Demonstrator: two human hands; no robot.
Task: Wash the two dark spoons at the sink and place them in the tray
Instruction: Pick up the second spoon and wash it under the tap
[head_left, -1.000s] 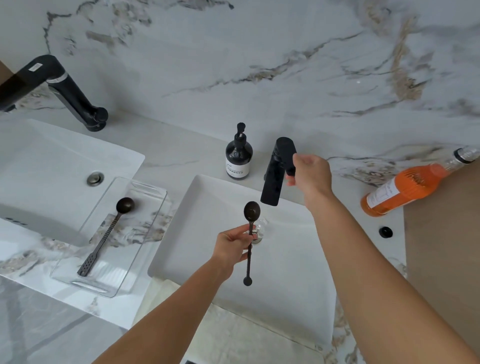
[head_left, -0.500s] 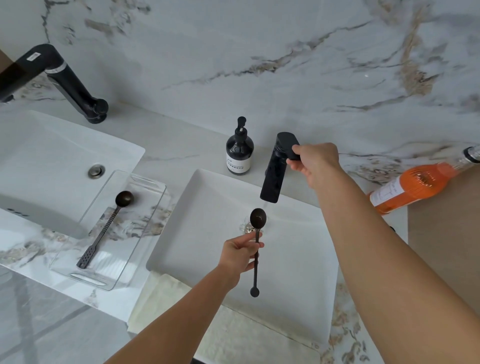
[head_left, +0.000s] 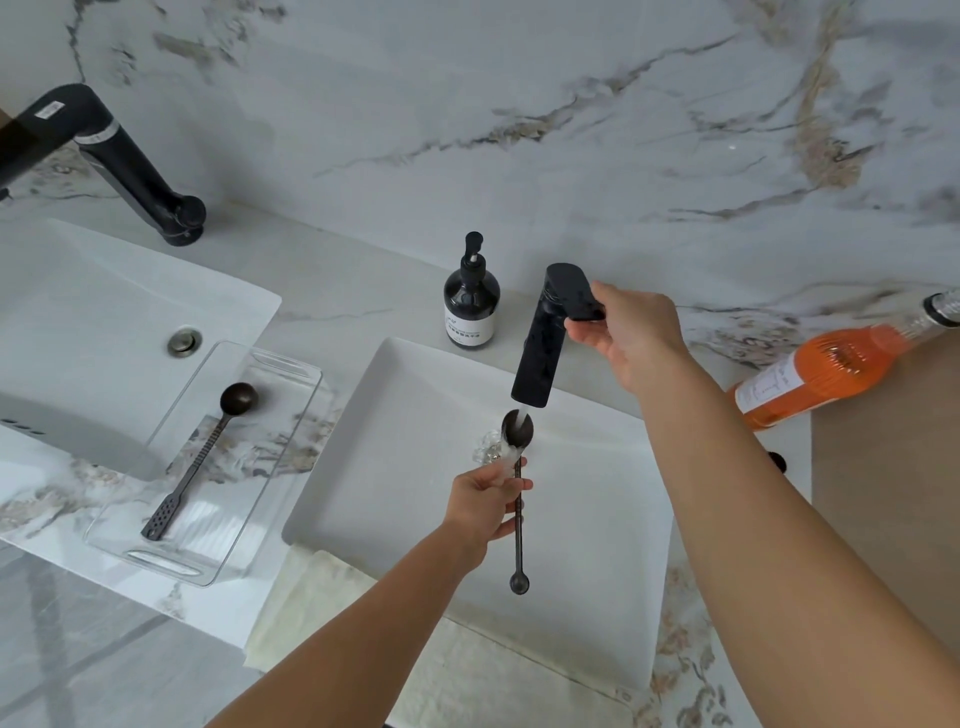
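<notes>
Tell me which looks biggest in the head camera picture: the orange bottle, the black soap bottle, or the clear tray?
1. clear tray, the biggest by far.
2. orange bottle, lying on its side and partly cut off at the edge.
3. black soap bottle, the smallest.
The two bottles look fairly close, and the wide lens stretches the edges, so their order is unsure.

Marble counter (head_left: 332, 291) carries two sinks (head_left: 395, 467), a clear tray (head_left: 291, 415), soap bottle (head_left: 470, 306), possibly juice bottle (head_left: 810, 374).

Left hand (head_left: 485, 499) holds a dark spoon (head_left: 517, 467) by its stem, bowl up under water running from the black tap (head_left: 540, 358) over the sink (head_left: 415, 467). Right hand (head_left: 631, 338) grips the tap's lever. Second spoon (head_left: 208, 447) lies in the clear tray (head_left: 291, 374) on the counter (head_left: 332, 306).
</notes>
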